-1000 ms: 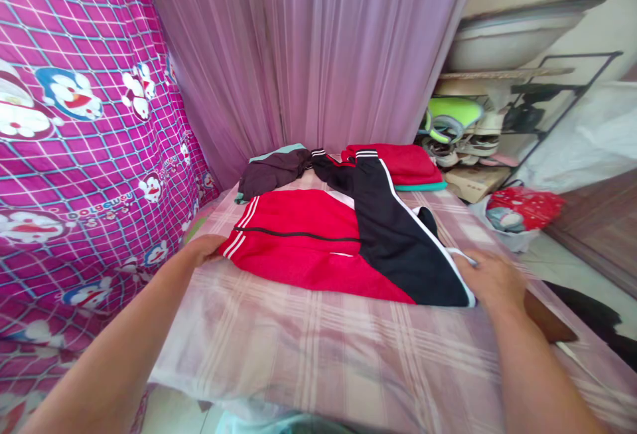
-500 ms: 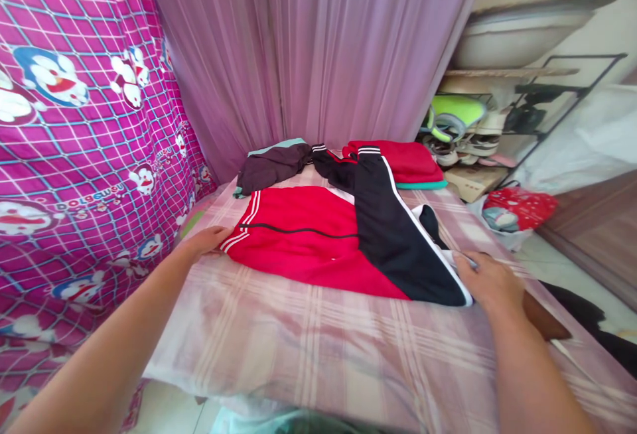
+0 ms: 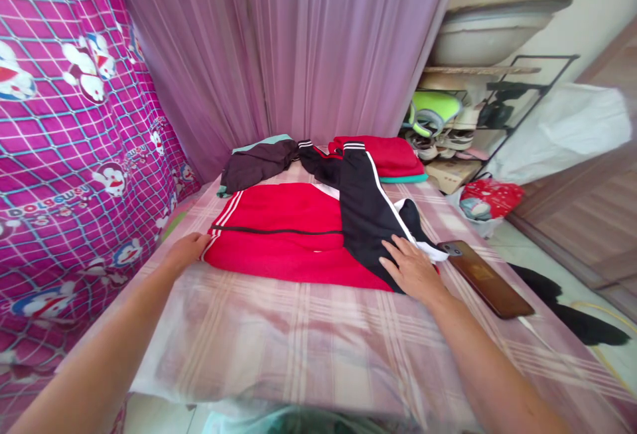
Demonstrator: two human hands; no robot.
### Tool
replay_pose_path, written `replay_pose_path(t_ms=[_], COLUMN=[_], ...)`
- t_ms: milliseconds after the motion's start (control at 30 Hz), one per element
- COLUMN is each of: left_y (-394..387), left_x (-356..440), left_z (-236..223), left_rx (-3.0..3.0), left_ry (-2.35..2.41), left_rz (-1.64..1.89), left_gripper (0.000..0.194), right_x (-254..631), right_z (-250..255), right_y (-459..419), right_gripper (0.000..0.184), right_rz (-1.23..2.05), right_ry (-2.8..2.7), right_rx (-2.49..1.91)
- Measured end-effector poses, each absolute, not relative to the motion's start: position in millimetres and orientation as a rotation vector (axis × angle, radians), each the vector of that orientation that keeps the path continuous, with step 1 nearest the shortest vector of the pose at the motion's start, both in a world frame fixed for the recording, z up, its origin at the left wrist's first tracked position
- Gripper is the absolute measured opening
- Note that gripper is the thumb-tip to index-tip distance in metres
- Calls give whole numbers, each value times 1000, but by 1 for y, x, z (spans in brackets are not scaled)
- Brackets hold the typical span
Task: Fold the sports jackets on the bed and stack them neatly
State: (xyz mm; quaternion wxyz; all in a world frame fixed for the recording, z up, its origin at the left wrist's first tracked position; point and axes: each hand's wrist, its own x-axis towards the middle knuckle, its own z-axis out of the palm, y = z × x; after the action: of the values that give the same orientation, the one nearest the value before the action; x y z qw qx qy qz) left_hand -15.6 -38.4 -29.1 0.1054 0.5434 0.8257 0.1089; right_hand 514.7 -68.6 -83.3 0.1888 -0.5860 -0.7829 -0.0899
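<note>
A red and black track jacket (image 3: 283,255) lies zipped up and sideways on the plaid bedspread (image 3: 298,341). Its striped hem points left, and one black sleeve (image 3: 365,208) with a white edge stretches toward the back. At the near hem corner, my left hand (image 3: 188,253) is closed on the hem, its fingertips partly hidden. My right hand (image 3: 412,269) rests palm down with spread fingers on the black shoulder part. White collar cloth (image 3: 432,252) shows just beyond that hand.
A phone (image 3: 490,280) with a white cable lies right of the jacket. Behind it are a dark purple garment (image 3: 259,167) and folded red clothes (image 3: 393,155). Purple curtains (image 3: 318,42) hang at the back, and a shoe rack (image 3: 522,102) stands at the right.
My right hand has let go of the jacket's right edge and moved left onto the black shoulder, uncovering the phone. My left hand stays at the hem. The view has shifted slightly.
</note>
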Motion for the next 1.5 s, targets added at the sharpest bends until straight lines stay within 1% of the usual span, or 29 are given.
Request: replay_pose_path(t_ms=[100, 133, 200, 267, 300, 367, 467, 533, 633, 733, 800, 933, 1167, 1267, 1333, 1400, 1433, 1500], left_y=[-50, -52, -52, -48, -44, -36, -25, -24, -33, -52, -64, -67, -31, -23, -21, -20, -19, -17], left_x=[-18, -17, -11, -2, 3, 11, 18, 20, 22, 22, 19, 14, 28, 36, 40, 41, 42, 41], left_z=[-29, -27, -22, -17, -15, -15, -19, -21, -17, -6, 3, 6, -14, -16, -16, -15, -15, -15], left_rx=[1704, 1754, 1952, 2279, 2436, 2607, 2601, 2560, 2502, 2392, 2311, 2301, 2268, 2257, 2252, 2261, 2264, 2255], left_ry=[2514, 2533, 2509, 2273, 2076, 1716, 1544, 1552, 1563, 1662, 1757, 1821, 1960, 2025, 2035, 2021, 2011, 2003], left_rz=[93, 98, 232, 376, 380, 262, 92, 87, 195, 372, 414, 256, -46, -133, -144, -150, -154, -158], left_gripper=[54, 54, 52, 50, 49, 49, 49, 47, 48, 48, 47, 46, 44, 42, 39, 38, 38, 36], right_x=[515, 516, 519, 520, 520, 519, 515, 514, 520, 534, 543, 549, 538, 533, 527, 514, 506, 490], right_z=[-97, -98, -92, -80, -73, -57, -38, -32, -33, -41, -47, -49, -48, -52, -51, -47, -46, -48], right_y=[-70, -70, -69, -65, -62, -55, -41, -31, -22, -21, -23, -28, -35, -40, -44, -49, -51, -54], right_gripper=[48, 48, 44, 41, 40, 40, 43, 40, 33, 38, 42, 41, 37, 41, 45, 44, 42, 40], right_rz=[-273, -272, -249, -221, -219, -241, -220, -120, -37, -167, -220, -146, -107, -211, -356, -446, -433, -305], right_ry=[-2215, -2220, -2226, -2200, -2169, -2078, -1977, -1939, -1811, -1561, -1449, -1520, -1703, -1735, -1715, -1766, -1852, -2099], right_rx=[-1747, -1749, -1736, -1743, -1772, -1913, -2232, -2373, -2359, -2212, -2141, -2132, -2389, -2325, -2173, -1941, -1815, -1605])
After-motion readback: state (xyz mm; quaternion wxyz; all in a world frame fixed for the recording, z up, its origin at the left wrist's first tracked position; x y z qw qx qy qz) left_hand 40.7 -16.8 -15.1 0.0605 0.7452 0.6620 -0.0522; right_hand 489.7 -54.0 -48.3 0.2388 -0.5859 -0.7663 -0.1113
